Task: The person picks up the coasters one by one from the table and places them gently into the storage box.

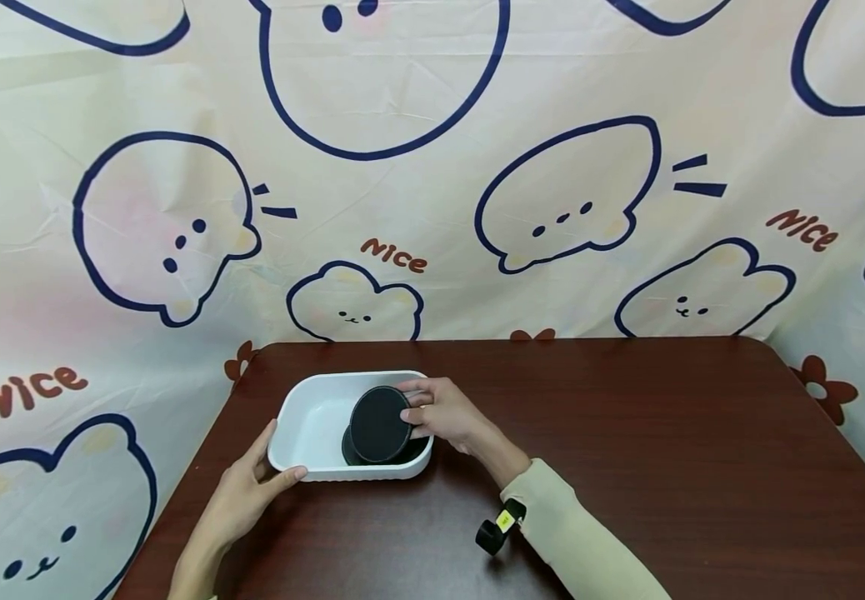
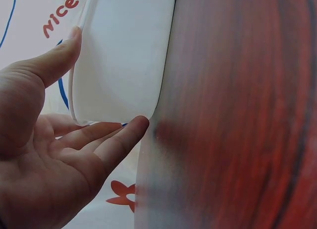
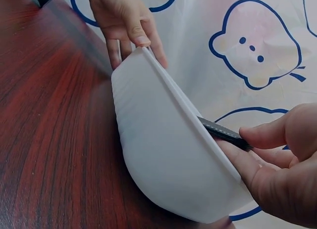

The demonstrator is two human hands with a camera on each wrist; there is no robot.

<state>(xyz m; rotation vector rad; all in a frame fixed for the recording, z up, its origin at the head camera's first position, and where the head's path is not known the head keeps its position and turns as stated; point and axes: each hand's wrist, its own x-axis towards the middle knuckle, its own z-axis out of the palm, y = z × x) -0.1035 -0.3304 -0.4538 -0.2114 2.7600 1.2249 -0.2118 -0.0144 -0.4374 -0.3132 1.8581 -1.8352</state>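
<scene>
A white rounded rectangular basin (image 1: 311, 425) stands at the left of the dark wooden table. My left hand (image 1: 240, 493) holds its left end, the thumb on the near rim and the fingers along the outer wall, as the left wrist view shows too. My right hand (image 1: 445, 414) pinches a round black coaster (image 1: 379, 425) between thumb and fingers at the basin's right end. In the right wrist view this coaster (image 3: 225, 134) is tilted at the rim, its edge stitched. Beneath it in the basin lies another round black piece (image 1: 349, 448), mostly covered.
The brown table (image 1: 627, 467) stretches to the right of the basin. Behind it hangs a pale cloth (image 1: 447, 200) with blue cartoon outlines. A black wrist device (image 1: 502, 527) with a yellow label sits at my right sleeve.
</scene>
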